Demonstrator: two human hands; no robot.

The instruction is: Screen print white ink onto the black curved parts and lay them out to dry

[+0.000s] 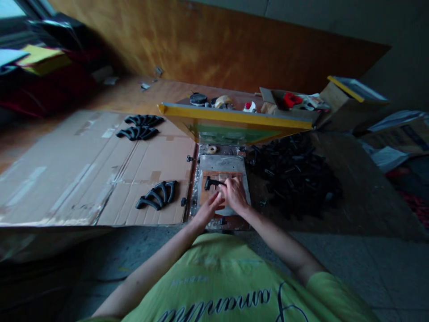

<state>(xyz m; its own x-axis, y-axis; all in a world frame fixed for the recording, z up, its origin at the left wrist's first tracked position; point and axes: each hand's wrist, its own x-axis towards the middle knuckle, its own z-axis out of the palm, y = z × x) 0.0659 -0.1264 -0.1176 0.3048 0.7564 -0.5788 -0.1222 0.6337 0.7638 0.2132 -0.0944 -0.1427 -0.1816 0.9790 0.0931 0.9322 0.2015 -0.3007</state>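
A black curved plastic handle [212, 182] lies on the brown pad of a metal jig plate [221, 164]. My right hand [235, 195] rests on the handle's right end with its fingers curled over it. Just left of it, my left hand [210, 209] has its fingertips pressed on the pad beside the handle. A yellow-framed printing screen [234, 118] is tilted up above the jig.
Groups of black handles lie on flattened cardboard [83, 170]: one group [158, 195] near the jig, two more [140, 126] farther back. A large heap of black handles [295, 174] is at the right. Boxes and clutter [295, 100] stand behind the screen.
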